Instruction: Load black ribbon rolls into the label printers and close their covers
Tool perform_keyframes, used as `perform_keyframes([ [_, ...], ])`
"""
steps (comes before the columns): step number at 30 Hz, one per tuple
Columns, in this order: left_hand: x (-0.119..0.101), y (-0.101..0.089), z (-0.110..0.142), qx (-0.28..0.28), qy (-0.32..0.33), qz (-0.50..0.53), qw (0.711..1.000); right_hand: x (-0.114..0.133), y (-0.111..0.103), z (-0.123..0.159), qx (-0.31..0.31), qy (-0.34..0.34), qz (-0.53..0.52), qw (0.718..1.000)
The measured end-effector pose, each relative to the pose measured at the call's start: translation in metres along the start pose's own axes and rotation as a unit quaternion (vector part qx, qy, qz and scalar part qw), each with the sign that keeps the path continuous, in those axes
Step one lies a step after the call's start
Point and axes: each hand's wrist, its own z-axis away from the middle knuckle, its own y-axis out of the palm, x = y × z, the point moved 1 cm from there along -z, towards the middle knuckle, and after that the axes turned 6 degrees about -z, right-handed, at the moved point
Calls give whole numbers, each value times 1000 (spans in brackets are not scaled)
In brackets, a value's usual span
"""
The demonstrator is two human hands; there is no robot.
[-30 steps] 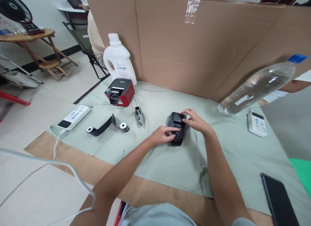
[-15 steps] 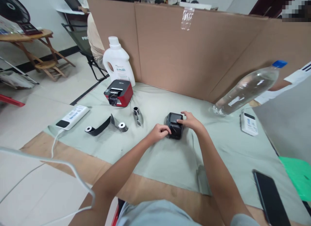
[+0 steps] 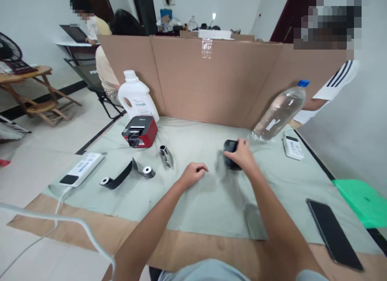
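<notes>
My right hand [image 3: 242,155] is closed round a small black printer [image 3: 229,148] and holds it on the grey-green cloth [image 3: 196,200], to the right of centre. My left hand [image 3: 192,173] rests on the cloth to the left of the printer, fingers curled in a loose fist with nothing in them. A curled strip of shiny tape [image 3: 165,155] lies just left of my left hand. Further left lies a black ribbon with two small rolls [image 3: 125,176].
A red-and-black label printer [image 3: 139,130] and a white jug [image 3: 136,96] stand at the back left before a cardboard screen [image 3: 211,83]. A clear water bottle [image 3: 279,111] leans at right, by a white device [image 3: 292,146]. A power strip [image 3: 81,168], a black phone [image 3: 332,232] and other people are nearby.
My right hand has carried the black printer to the right. My left hand let go of it and stayed on the cloth. The view has tilted up.
</notes>
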Motion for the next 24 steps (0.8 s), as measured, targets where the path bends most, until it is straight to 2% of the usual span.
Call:
perform_keyframes([
  [4,-1,1,-2,19,-6,-9,1000,-101,-55,-27,-100,40,30,994],
  [6,-2,1,-3,19,-5,-3,1000,-138,-71,-35,-108,64,46,991],
  [8,-3,0,-3,16,-6,4,1000,-160,-77,-37,-87,79,54,992],
  [11,-1,2,-3,18,-7,7,1000,-172,-73,-36,-46,98,56,993],
  [13,0,4,-2,14,-7,8,1000,-167,-67,-35,-29,135,70,988],
  [15,-2,4,-2,-9,-8,22,1000,-153,-64,-32,-41,168,114,978],
  [16,-5,2,-2,-27,-9,34,999,-142,-62,-30,-60,165,141,974],
  [18,-15,-10,-2,-70,-4,61,996,-115,-56,-22,-105,106,180,972],
  [21,-37,-56,-4,-169,23,71,983,-68,-34,-4,-113,-36,166,979],
  [23,-46,-103,-8,-302,32,57,951,-37,-9,9,-76,-105,122,984],
  [24,-46,-129,-11,-387,30,50,920,-23,5,14,-51,-131,90,986],
])
